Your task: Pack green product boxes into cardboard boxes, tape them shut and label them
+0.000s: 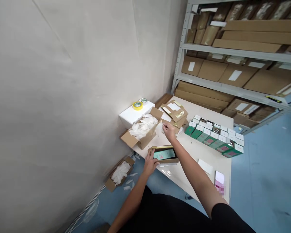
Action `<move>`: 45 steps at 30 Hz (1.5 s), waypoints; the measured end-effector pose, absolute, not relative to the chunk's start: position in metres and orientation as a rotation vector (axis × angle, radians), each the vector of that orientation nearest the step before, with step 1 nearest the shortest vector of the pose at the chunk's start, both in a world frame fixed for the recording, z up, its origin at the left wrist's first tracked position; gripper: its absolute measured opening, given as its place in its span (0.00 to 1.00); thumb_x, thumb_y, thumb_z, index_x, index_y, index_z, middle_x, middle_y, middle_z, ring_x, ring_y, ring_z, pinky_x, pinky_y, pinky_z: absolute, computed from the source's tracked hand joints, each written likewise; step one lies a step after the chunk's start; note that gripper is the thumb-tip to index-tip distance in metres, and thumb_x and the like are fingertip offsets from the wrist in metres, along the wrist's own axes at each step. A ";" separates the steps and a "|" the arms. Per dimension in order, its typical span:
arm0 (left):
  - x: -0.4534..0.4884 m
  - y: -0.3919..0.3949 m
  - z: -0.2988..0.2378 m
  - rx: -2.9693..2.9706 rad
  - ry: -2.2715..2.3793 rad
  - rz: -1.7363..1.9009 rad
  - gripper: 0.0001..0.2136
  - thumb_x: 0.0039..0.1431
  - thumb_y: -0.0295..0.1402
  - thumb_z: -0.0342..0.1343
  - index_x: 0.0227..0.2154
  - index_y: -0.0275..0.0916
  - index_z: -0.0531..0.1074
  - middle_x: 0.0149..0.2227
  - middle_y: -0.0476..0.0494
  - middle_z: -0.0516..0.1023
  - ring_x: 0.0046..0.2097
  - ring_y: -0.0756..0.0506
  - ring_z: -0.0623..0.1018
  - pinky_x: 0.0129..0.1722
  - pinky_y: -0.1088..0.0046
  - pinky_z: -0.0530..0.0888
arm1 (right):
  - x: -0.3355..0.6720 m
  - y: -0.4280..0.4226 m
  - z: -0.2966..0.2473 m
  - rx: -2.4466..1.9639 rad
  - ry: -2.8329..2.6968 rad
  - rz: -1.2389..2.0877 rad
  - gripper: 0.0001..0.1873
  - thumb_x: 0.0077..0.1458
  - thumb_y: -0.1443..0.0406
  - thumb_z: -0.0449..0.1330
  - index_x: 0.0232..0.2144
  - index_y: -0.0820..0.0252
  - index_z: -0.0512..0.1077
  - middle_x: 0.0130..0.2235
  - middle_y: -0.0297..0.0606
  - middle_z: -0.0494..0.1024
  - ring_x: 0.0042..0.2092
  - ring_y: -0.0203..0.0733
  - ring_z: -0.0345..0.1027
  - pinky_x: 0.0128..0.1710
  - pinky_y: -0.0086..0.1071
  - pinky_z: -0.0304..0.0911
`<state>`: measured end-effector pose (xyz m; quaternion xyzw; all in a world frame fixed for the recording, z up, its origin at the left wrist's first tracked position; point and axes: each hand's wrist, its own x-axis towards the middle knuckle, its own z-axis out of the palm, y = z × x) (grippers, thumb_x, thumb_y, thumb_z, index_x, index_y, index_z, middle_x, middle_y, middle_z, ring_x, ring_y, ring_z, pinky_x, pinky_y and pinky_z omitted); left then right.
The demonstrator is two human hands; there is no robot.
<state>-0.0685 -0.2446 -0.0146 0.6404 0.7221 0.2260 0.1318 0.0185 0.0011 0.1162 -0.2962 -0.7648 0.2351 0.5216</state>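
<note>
My left hand point(150, 163) rests on the left end of a shallow gold-rimmed box point(164, 154) with a teal pack inside, near the table's front-left edge; its fingers are curled on the rim. My right hand point(169, 130) reaches farther out and pinches a small clear plastic bag point(159, 128) just beside an open cardboard carton point(142, 132) full of such bags.
Rows of green-and-white small boxes point(215, 136) fill the table's right side. Folded brown mailers point(175, 113) lie at the back. A white foam box point(133, 115) carries tape rolls point(137, 105). A second carton of bags point(120, 173) sits on the floor. Metal shelving point(232, 55) holds cartons.
</note>
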 end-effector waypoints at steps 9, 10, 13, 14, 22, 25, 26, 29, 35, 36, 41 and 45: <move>-0.012 -0.194 -0.027 1.957 1.839 0.637 0.06 0.59 0.35 0.64 0.35 0.39 0.83 0.75 0.44 0.47 0.74 0.27 0.47 0.66 0.46 0.65 | 0.187 -0.046 0.110 -0.930 -1.668 0.328 0.08 0.64 0.66 0.57 0.35 0.56 0.77 0.39 0.42 0.84 0.43 0.44 0.79 0.43 0.39 0.76; -0.008 -0.185 -0.030 1.956 1.812 0.626 0.06 0.58 0.34 0.64 0.35 0.39 0.83 0.75 0.45 0.47 0.74 0.27 0.47 0.66 0.46 0.64 | 0.199 -0.050 0.107 -0.947 -1.664 0.315 0.09 0.64 0.66 0.57 0.35 0.56 0.77 0.39 0.42 0.84 0.43 0.44 0.79 0.43 0.39 0.76; 0.003 -0.158 -0.042 1.966 1.730 0.584 0.06 0.58 0.33 0.64 0.35 0.38 0.83 0.76 0.45 0.45 0.75 0.28 0.46 0.68 0.48 0.62 | 0.225 -0.060 0.095 -1.012 -1.649 0.277 0.09 0.65 0.67 0.56 0.36 0.56 0.76 0.40 0.42 0.83 0.45 0.44 0.79 0.44 0.38 0.76; 0.007 -0.148 -0.046 1.973 1.701 0.565 0.06 0.58 0.33 0.64 0.35 0.38 0.83 0.76 0.45 0.45 0.75 0.28 0.45 0.69 0.48 0.61 | 0.232 -0.062 0.091 -1.043 -1.640 0.261 0.09 0.65 0.67 0.56 0.36 0.56 0.76 0.40 0.42 0.83 0.45 0.44 0.79 0.45 0.39 0.76; 0.022 -0.097 -0.070 2.088 1.494 0.216 0.12 0.56 0.28 0.64 0.43 0.43 0.83 0.77 0.49 0.40 0.74 0.26 0.45 0.69 0.44 0.58 | 0.265 -0.088 0.063 -1.407 -1.491 0.160 0.11 0.66 0.64 0.54 0.37 0.57 0.77 0.41 0.43 0.83 0.45 0.45 0.79 0.44 0.40 0.76; 0.015 -0.084 -0.070 2.173 1.431 0.165 0.23 0.52 0.30 0.68 0.53 0.49 0.79 0.77 0.52 0.33 0.75 0.26 0.45 0.68 0.45 0.59 | 0.264 -0.101 0.055 -1.506 -1.408 0.137 0.11 0.66 0.62 0.55 0.37 0.57 0.77 0.41 0.43 0.83 0.44 0.45 0.78 0.42 0.39 0.77; 0.013 -0.080 -0.069 2.194 1.418 0.161 0.27 0.51 0.31 0.70 0.56 0.50 0.77 0.77 0.52 0.31 0.75 0.27 0.45 0.69 0.47 0.59 | 0.262 -0.104 0.053 -1.524 -1.389 0.127 0.11 0.66 0.62 0.55 0.37 0.57 0.77 0.41 0.44 0.83 0.43 0.45 0.78 0.42 0.39 0.77; 0.006 -0.064 -0.067 2.210 1.392 0.097 0.38 0.45 0.36 0.74 0.62 0.49 0.71 0.77 0.47 0.30 0.74 0.27 0.48 0.69 0.49 0.59 | 0.248 -0.110 0.044 -1.544 -1.382 0.105 0.11 0.66 0.62 0.55 0.37 0.57 0.76 0.42 0.44 0.83 0.44 0.45 0.78 0.43 0.39 0.76; -0.002 -0.048 -0.067 2.165 1.389 0.050 0.50 0.40 0.39 0.77 0.68 0.48 0.60 0.77 0.41 0.29 0.73 0.28 0.52 0.68 0.50 0.59 | 0.202 -0.107 0.001 -1.655 -1.461 0.256 0.13 0.67 0.62 0.51 0.42 0.57 0.77 0.50 0.46 0.81 0.52 0.46 0.76 0.53 0.41 0.72; -0.004 -0.048 -0.067 2.160 1.387 0.061 0.53 0.41 0.39 0.77 0.70 0.49 0.57 0.77 0.40 0.29 0.73 0.28 0.51 0.67 0.50 0.60 | 0.195 -0.107 -0.010 -1.712 -1.484 0.337 0.14 0.66 0.62 0.51 0.43 0.57 0.77 0.52 0.46 0.80 0.54 0.46 0.75 0.55 0.41 0.71; -0.019 -0.052 -0.066 2.123 1.368 0.127 0.59 0.42 0.39 0.76 0.73 0.50 0.45 0.76 0.38 0.27 0.74 0.27 0.48 0.66 0.51 0.61 | 0.175 -0.119 -0.055 -2.142 -1.401 0.583 0.23 0.57 0.61 0.61 0.54 0.59 0.74 0.67 0.50 0.65 0.68 0.58 0.59 0.64 0.48 0.61; -0.031 -0.052 -0.068 2.030 1.432 0.278 0.60 0.42 0.38 0.75 0.74 0.49 0.42 0.76 0.36 0.30 0.73 0.26 0.52 0.66 0.52 0.61 | 0.179 -0.136 -0.063 -2.127 -1.415 0.572 0.25 0.59 0.60 0.58 0.58 0.60 0.72 0.70 0.50 0.60 0.70 0.58 0.55 0.66 0.48 0.59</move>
